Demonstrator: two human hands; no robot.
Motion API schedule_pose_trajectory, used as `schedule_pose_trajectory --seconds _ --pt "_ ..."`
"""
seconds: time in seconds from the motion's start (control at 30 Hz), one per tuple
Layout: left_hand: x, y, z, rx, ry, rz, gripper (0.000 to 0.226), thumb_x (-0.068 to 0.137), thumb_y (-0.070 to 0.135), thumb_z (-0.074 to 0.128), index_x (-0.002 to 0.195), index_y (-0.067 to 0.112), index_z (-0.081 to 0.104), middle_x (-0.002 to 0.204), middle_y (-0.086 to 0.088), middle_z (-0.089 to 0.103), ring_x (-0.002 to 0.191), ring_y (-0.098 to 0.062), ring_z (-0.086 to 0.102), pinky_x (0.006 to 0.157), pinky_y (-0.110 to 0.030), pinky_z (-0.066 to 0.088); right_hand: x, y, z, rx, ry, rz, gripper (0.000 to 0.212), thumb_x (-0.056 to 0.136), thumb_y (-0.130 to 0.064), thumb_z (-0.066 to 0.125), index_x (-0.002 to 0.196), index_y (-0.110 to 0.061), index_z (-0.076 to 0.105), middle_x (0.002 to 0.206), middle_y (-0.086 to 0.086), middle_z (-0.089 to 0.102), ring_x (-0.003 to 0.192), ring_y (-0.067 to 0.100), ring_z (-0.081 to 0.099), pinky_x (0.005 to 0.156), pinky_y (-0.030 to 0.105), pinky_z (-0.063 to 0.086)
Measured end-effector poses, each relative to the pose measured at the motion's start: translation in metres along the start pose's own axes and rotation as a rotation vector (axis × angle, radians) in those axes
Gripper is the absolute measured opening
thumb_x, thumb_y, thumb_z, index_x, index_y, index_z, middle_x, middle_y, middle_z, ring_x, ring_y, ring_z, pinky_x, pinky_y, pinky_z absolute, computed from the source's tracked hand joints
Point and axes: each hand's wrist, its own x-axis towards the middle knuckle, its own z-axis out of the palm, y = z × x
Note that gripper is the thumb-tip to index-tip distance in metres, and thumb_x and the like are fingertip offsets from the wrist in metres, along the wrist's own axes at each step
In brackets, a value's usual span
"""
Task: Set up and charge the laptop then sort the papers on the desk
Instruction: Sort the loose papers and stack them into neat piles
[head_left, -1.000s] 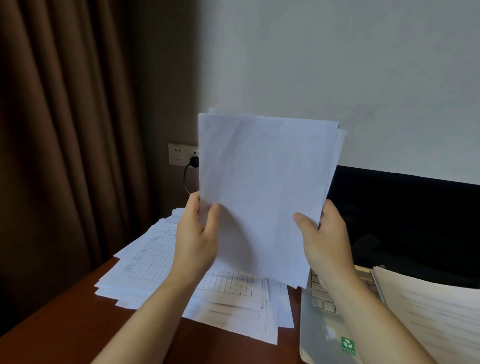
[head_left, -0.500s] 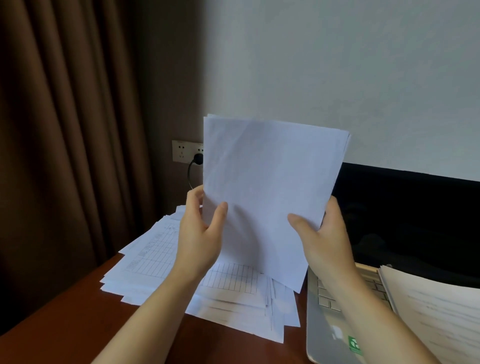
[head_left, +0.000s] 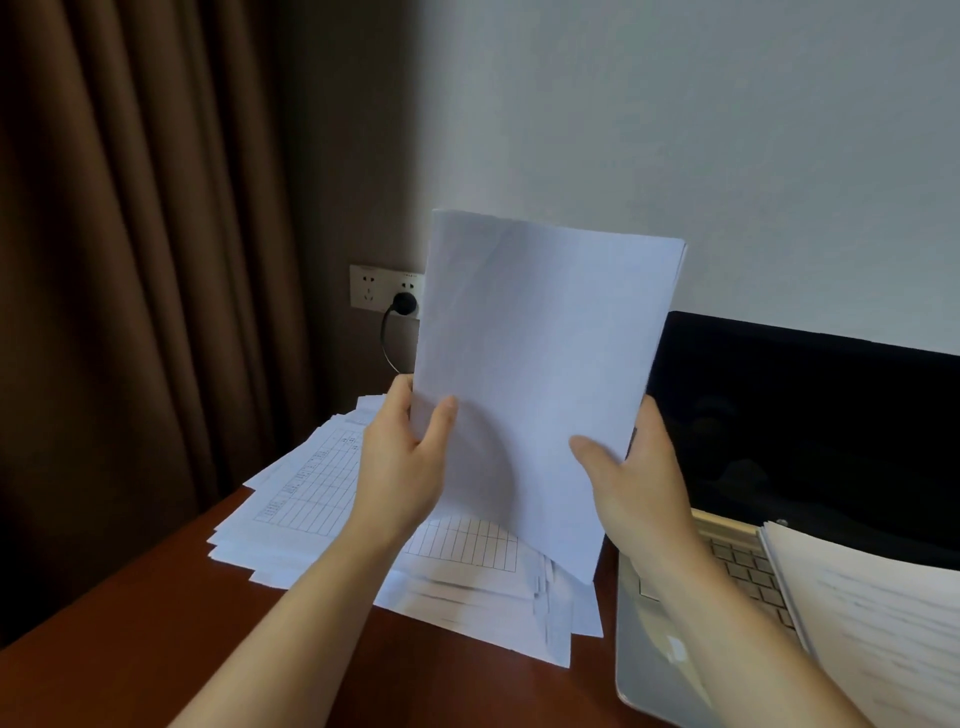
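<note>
At nine o'clock of the view a brown curtain (head_left: 130, 260) is hanging in long folds. Below it, toward seven o'clock, the reddish desk (head_left: 130, 639) is carrying a loose pile of papers (head_left: 311, 499). These sheets are lying fanned over each other, and the upper ones are showing printed grids. At twelve o'clock from this pile a white wall socket (head_left: 370, 286) is sitting on the wall. A black plug (head_left: 404, 303) is sitting in its right part, and a dark cable is curving down from the plug.

The left hand (head_left: 402, 467) is holding the lower left edge of a stack of sheets (head_left: 540, 374). Its grip is closed on the paper: the thumb is lying on the front face, and the other fingers are going behind, where they are hidden. The stack is standing almost upright in the air at the centre, leaning a little toward one o'clock, and is turning a blank side to the camera. Its lowest corner is hanging over the pile; I cannot tell if it is touching.

The right hand (head_left: 634, 488), at five o'clock from the stack's centre, is gripping the lower right edge in the same way.

At four o'clock the laptop (head_left: 675, 675) is standing open on the desk with a dark screen. A second stack of papers (head_left: 883, 623) is lying over the right part of its keyboard, and its print is too blurred to read.
</note>
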Motion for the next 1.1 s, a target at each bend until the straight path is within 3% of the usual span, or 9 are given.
schedule_pose_trajectory --seconds 0.1,0.17,0.27,0.47,0.67,0.77,0.93,1.0,1.1 --pt "0.001 0.001 -0.005 -0.024 0.029 -0.012 0.013 0.101 0.030 0.059 0.113 0.033 0.057 0.097 0.016 0.071 0.083 -0.005 0.069 0.063 -0.020 0.054 0.002 -0.003 -0.002 0.008 0.048 -0.028 0.034 0.093 -0.001 0.056 0.100 -0.034 0.052 0.096 -0.021 0.063 0.085 -0.015 0.060 0.064 0.006 0.047" --pt "0.001 0.003 -0.006 -0.034 0.018 -0.015 0.007 0.101 0.027 0.058 0.096 0.032 0.060 0.081 0.019 0.069 0.069 -0.003 0.065 0.057 -0.020 0.050 0.002 -0.006 -0.004 0.016 0.034 -0.018 0.034 0.092 0.002 0.055 0.100 -0.031 0.053 0.096 -0.019 0.064 0.081 -0.016 0.060 0.063 0.002 0.044" --pt "-0.001 0.009 -0.001 -0.067 0.011 -0.041 0.032 0.102 0.029 0.058 0.071 0.025 0.048 0.058 0.017 0.052 0.053 -0.002 0.049 0.048 -0.018 0.038 0.002 -0.013 -0.010 -0.020 -0.053 0.008 0.030 0.095 -0.001 0.052 0.109 -0.027 0.055 0.100 -0.019 0.066 0.082 -0.016 0.061 0.064 0.001 0.043" --pt "-0.019 0.024 0.023 -0.128 -0.154 -0.204 0.013 0.102 0.039 0.056 0.104 0.032 0.066 0.088 0.021 0.073 0.082 -0.004 0.070 0.070 -0.030 0.056 -0.001 -0.029 -0.070 -0.097 -0.121 0.154 0.034 0.098 -0.008 0.049 0.116 -0.036 0.057 0.107 -0.021 0.068 0.092 -0.005 0.066 0.076 0.019 0.051" --pt "-0.052 0.042 0.075 0.009 -0.432 -0.389 0.027 0.104 0.031 0.053 0.097 0.014 0.073 0.089 -0.002 0.078 0.086 -0.020 0.072 0.081 -0.037 0.055 -0.026 -0.013 -0.158 -0.162 -0.108 0.368 0.034 0.097 -0.002 0.049 0.113 -0.026 0.067 0.099 -0.011 0.075 0.090 0.008 0.072 0.076 0.027 0.056" --pt "-0.074 0.047 0.107 0.109 -0.590 -0.399 0.036 0.104 0.025 0.046 0.101 -0.007 0.063 0.082 -0.016 0.069 0.073 -0.025 0.060 0.071 -0.037 0.047 -0.040 -0.002 -0.202 -0.208 -0.031 0.449 0.026 0.095 -0.003 0.052 0.100 -0.021 0.070 0.089 -0.006 0.076 0.080 0.013 0.072 0.068 0.025 0.054" --pt "-0.113 0.070 0.154 0.286 -0.767 -0.305 0.035 0.106 0.016 0.044 0.081 0.000 0.064 0.065 -0.013 0.063 0.053 -0.024 0.056 0.053 -0.029 0.047 -0.064 0.022 -0.270 -0.305 0.043 0.545 0.017 0.087 -0.002 0.053 0.097 0.005 0.065 0.093 0.023 0.066 0.075 0.022 0.052 0.067 0.030 0.036" --pt "-0.125 0.078 0.167 0.327 -0.835 -0.283 0.037 0.106 0.015 0.043 0.084 -0.005 0.065 0.062 -0.013 0.064 0.048 -0.021 0.056 0.047 -0.025 0.046 -0.075 0.024 -0.290 -0.345 0.058 0.587 0.015 0.087 -0.003 0.052 0.085 -0.008 0.066 0.080 0.012 0.062 0.069 0.020 0.048 0.062 0.029 0.033" --pt "-0.138 0.087 0.184 0.411 -0.909 -0.222 0.040 0.105 0.014 0.045 0.069 0.005 0.060 0.045 -0.003 0.058 0.040 -0.017 0.052 0.044 -0.023 0.041 -0.085 0.030 -0.311 -0.390 0.101 0.597 0.020 0.084 -0.002 0.049 0.066 -0.008 0.043 0.067 0.007 0.033 0.055 0.015 0.027 0.054 0.028 0.018"
